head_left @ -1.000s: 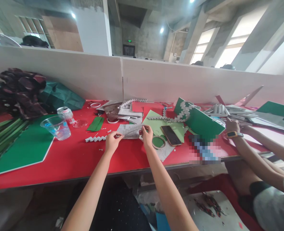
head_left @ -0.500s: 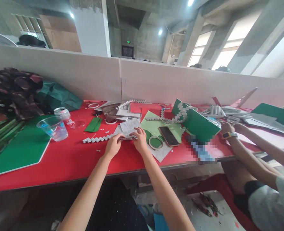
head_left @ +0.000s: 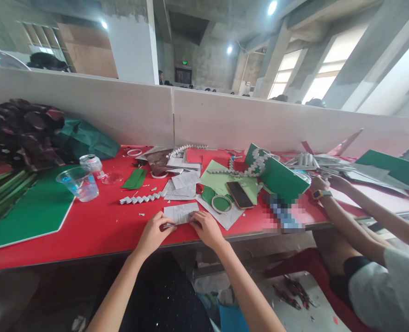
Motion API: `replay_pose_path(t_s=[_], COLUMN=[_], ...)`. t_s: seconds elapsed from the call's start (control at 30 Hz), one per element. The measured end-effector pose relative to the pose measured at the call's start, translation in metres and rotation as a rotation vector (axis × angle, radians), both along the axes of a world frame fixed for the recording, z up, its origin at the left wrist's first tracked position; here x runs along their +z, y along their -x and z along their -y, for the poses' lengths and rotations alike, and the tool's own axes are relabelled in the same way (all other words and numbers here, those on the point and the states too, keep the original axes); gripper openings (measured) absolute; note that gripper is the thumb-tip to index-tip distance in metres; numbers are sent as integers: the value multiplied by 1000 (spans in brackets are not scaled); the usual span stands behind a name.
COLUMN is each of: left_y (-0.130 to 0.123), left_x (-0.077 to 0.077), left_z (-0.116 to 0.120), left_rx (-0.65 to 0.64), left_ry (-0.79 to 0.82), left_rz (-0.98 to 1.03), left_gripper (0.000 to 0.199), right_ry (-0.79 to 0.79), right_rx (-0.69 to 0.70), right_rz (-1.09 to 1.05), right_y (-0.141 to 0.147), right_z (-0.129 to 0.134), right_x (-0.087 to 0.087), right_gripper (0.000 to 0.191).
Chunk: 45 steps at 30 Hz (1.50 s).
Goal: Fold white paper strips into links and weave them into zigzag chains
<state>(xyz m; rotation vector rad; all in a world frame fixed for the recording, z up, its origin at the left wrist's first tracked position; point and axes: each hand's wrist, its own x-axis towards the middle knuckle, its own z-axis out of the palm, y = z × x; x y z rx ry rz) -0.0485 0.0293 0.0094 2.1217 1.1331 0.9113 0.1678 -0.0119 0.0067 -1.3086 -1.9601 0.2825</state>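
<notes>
A printed sheet of paper (head_left: 181, 213) lies near the front edge of the red table, between my two hands. Its left lower corner is pinched by my left hand (head_left: 156, 229). My right hand (head_left: 205, 226) grips the right side of the same sheet. Just beyond are more printed papers (head_left: 181, 188), and a folded zigzag paper chain (head_left: 142, 198) lies to their left. To the right, a roll of tape (head_left: 221, 203) and a phone (head_left: 239, 194) rest on green and printed paper.
At left stand a plastic cup (head_left: 80, 184), a can (head_left: 92, 166) and a green board (head_left: 34, 212). A standing green board (head_left: 277, 177) is at right, beside another person's hands (head_left: 324, 184). A white partition (head_left: 225, 115) runs behind the table (head_left: 97, 230).
Both my hands have moved back toward the front edge with a sheet of paper, which now shows between them. The papers beyond are uncovered.
</notes>
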Motion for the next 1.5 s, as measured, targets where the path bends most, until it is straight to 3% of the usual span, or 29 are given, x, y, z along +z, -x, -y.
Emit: replay_pose_path(t_s=[0.17,0.33,0.63,0.87,1.27,1.5], left_y=[5,7,-1,1,2,0], left_x=[5,9,-5,-10,-7,-9], left_z=[10,11,8,9,6,2], left_rx=[15,39,204,195,165,206], left_ry=[18,139,-70,-144,-114,-122], left_rz=[10,113,44,6,21,-90], left_gripper=[26,30,24,18,18,17], right_ry=[16,-16,41,16,33,7], right_rx=[-34,-117,-229,-187,-281,-255], right_rz=[-49,-105,-130,-114,-134,-188], right_y=[-2,-3,-2,-2,-2,-1], right_z=[6,4,-3,4,3,1], right_x=[1,3,-5,2,0,-3], right_gripper=[1,14,20,19,23,18])
